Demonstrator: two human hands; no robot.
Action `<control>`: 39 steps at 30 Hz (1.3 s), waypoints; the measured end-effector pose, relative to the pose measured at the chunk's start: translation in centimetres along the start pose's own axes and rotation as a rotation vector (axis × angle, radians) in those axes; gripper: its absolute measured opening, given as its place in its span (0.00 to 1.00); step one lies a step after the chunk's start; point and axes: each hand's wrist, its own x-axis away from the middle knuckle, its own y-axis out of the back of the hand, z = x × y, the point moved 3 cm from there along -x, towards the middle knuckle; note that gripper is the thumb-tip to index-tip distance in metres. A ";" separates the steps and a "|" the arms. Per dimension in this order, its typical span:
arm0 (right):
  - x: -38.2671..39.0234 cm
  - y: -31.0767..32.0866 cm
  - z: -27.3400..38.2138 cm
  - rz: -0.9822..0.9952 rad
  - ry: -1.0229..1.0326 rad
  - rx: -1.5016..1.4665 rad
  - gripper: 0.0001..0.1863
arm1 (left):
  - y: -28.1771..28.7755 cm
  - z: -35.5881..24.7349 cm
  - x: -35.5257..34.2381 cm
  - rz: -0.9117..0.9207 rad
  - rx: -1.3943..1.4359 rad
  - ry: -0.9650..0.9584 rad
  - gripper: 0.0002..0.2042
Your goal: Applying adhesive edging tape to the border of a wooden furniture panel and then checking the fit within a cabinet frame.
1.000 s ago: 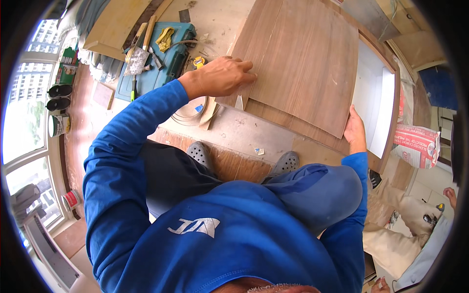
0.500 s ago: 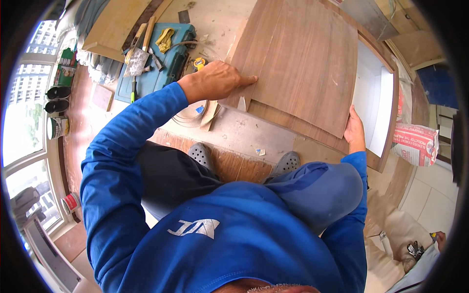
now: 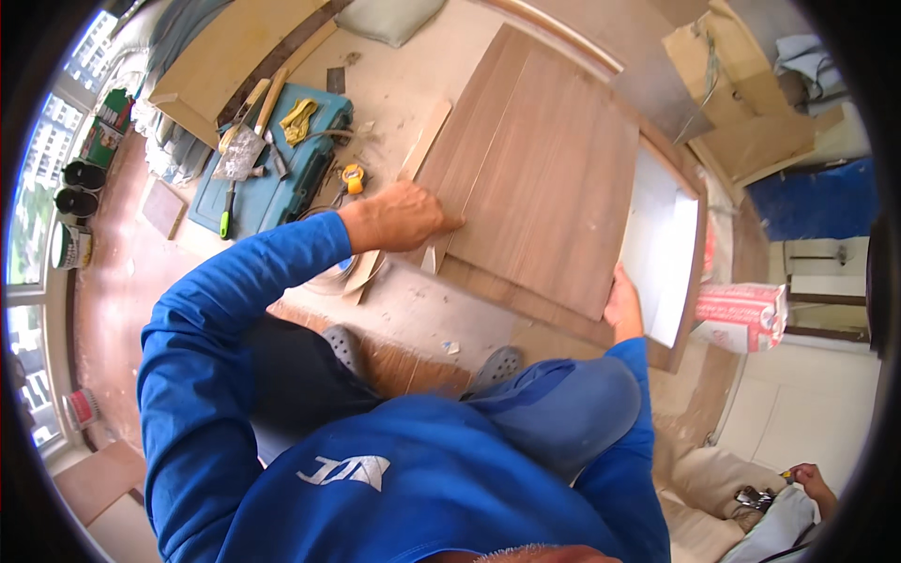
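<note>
A brown wood-grain panel (image 3: 540, 174) lies over a cabinet-like box of matching wood, whose white interior (image 3: 664, 235) shows along the right side. My left hand (image 3: 402, 216) is closed at the panel's near left corner, index fingertip on its top face; the other fingers are curled and partly hidden. At the panel's right edge, my right hand (image 3: 623, 302) grips near the close corner, thumb side up. Beneath my left wrist are thin strips (image 3: 361, 277) and a coil of banding, partly covered by the sleeve.
Left of the panel, a teal tool case (image 3: 272, 178) carries a trowel, a yellow glove (image 3: 298, 122) and other hand tools. A yellow tape measure (image 3: 353, 178) sits beside it. At right stands a red-and-white cement bag (image 3: 741, 317). Another person's hand (image 3: 813, 482) shows at lower right.
The whole view has shifted, so things sit further left and lower. My left index finger is less stretched out than before. Both hands stay at the same places on the panel.
</note>
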 end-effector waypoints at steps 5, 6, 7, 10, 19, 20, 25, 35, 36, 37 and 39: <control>1.1 0.1 0.8 -0.182 0.057 0.185 0.25 | 0.5 -0.5 0.6 0.012 0.072 0.033 0.24; 0.4 0.7 2.2 -0.178 0.071 0.198 0.25 | 0.4 -0.6 0.6 0.010 0.092 0.026 0.24; 0.8 0.3 4.3 -0.291 0.349 0.697 0.23 | 0.5 -0.8 0.5 -0.010 0.090 0.019 0.24; 2.4 -4.6 8.3 -0.337 0.888 1.353 0.19 | 0.2 -1.1 0.2 0.001 0.069 0.027 0.25; 0.1 -27.9 8.0 0.328 1.157 1.853 0.32 | -0.5 -5.2 -1.2 -0.200 -0.206 -0.212 0.11; -1.7 -29.3 8.0 0.333 1.157 1.855 0.32 | -0.5 -6.0 -0.9 -0.200 -0.204 -0.208 0.11; -10.0 -32.5 9.8 0.128 1.123 1.834 0.32 | -2.4 -7.3 0.2 -0.199 -0.488 -0.104 0.20; -14.2 -36.5 11.7 -0.110 1.000 2.118 0.27 | -1.8 -7.7 -0.1 0.004 -0.401 -0.036 0.22; -14.4 -36.5 11.7 -0.143 1.020 2.177 0.27 | -1.5 -7.7 -0.3 0.001 -0.395 -0.036 0.22; -14.4 -37.0 11.6 -0.174 1.044 2.233 0.27 | -1.5 -7.7 -0.3 0.014 -0.398 -0.045 0.22; -14.3 -37.8 10.6 -0.222 1.102 2.267 0.26 | -1.5 -7.6 -0.4 0.028 -0.398 -0.052 0.21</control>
